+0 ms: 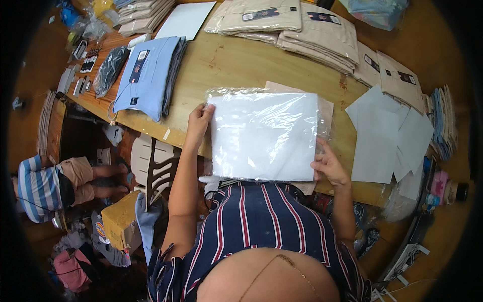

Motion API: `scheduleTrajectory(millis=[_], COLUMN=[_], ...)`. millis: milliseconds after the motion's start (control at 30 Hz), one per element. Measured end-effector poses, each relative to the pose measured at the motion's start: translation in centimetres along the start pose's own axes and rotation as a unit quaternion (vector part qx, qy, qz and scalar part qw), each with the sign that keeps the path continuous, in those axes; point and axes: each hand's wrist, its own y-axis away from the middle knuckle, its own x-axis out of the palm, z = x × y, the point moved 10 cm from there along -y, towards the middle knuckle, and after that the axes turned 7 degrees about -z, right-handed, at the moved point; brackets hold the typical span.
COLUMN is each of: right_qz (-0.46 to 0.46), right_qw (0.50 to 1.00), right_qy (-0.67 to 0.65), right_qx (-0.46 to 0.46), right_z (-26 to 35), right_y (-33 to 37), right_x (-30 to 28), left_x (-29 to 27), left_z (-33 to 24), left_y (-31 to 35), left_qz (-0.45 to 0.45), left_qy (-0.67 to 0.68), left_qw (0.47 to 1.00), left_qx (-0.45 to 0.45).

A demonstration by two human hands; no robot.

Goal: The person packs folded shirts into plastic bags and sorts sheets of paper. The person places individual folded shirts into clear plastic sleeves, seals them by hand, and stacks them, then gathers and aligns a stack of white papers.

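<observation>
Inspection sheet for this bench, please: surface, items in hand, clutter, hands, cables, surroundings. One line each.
Surface: wooden table, a few dark stains showing.
Items in hand: clear bag, glossy and creased, white contents; a beige piece shows behind it, kind unclear.
Clutter: blue garments to the left, beige garments along the far side, white sheets overlapping at right.
Hands: left hand grips the bag's left edge, right hand its lower right edge.
Cables: none identifiable; lower right is too cluttered to tell.
Surroundings: chair, box and another person at left.
</observation>
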Motion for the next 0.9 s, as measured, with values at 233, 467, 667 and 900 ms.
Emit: scheduleTrajectory(millis=[233,467,667,900], right_qz=[-0.041,-0.315,-0.626,-0.258], right_qw=[0.999,0.945,0.625,0.736], right_qy=[-0.003,0.064,0.461,0.495], right_qx=[0.025,-0.061,-0.065,-0.382], right_z=[-0.9,1.1,7.6,10.7], right_y=[1.5,12.8,15.5,-1.2], right_x=[-4.6,-25.4,-21.5,2.9], left_x=[-3.3,-7.0,-7.2,-6.0], left_z=[0.2,0.9,-0.3,-1.4], left_y=[-0.9,0.7,2.0,2.5], left_qz=[-0.097,-0.114,-0.138,-0.133], left_qy=[-0.098,-0.187,-0.272,-0.318], left_qw=[0.984,0.971,0.942,0.914], left_qx=[0.116,0.095,0.142,0.212])
